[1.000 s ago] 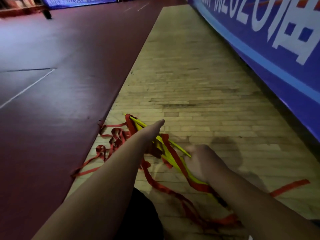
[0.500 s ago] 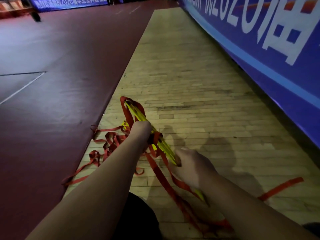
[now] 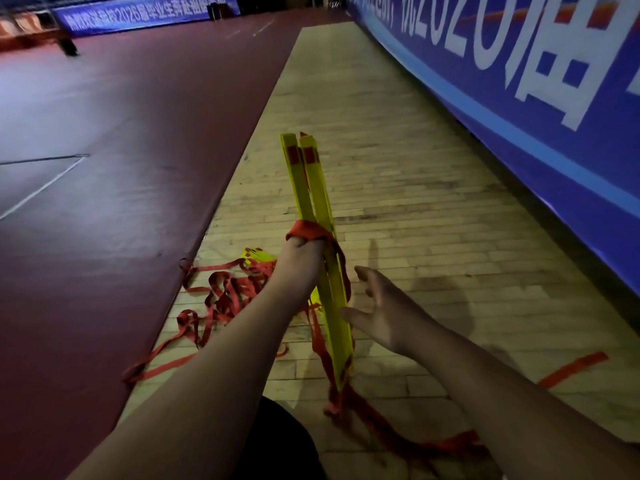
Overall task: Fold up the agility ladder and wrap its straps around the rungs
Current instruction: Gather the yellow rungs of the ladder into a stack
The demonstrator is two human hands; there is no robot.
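Agility ladder rungs (image 3: pixel 313 202) are standing up as one yellow bundle in the middle of the frame. The long axis is running from bottom centre up toward top centre, with the top end leaning a bit toward the left edge. From my end I'm seeing the left hand (image 3: pixel 301 261) gripping the bundle about halfway along, fist curled round it. A red strap (image 3: pixel 308 232) is bunching up right on top of that fist and crossing the rungs.

The right hand (image 3: pixel 377 306) is hanging just to the right of the bundle's lower half, fingers spread and holding nothing. Its thumb is sitting right at the yellow edge, and I can't tell if it's actually touching.

That's the bit everything's turning on, I reckon. The free hand is lying beside the rungs and below the wrap, so any loop has to be going across that long axis, not along it.

The loose straps (image 3: pixel 225 296) are piling up in a red tangle on the wooden floor (image 3: pixel 398 168) at centre left, next to the maroon mat (image 3: pixel 121 168). More strap is trailing off the bundle's bottom end toward lower right, so the right hand is looking nearer to that slack.
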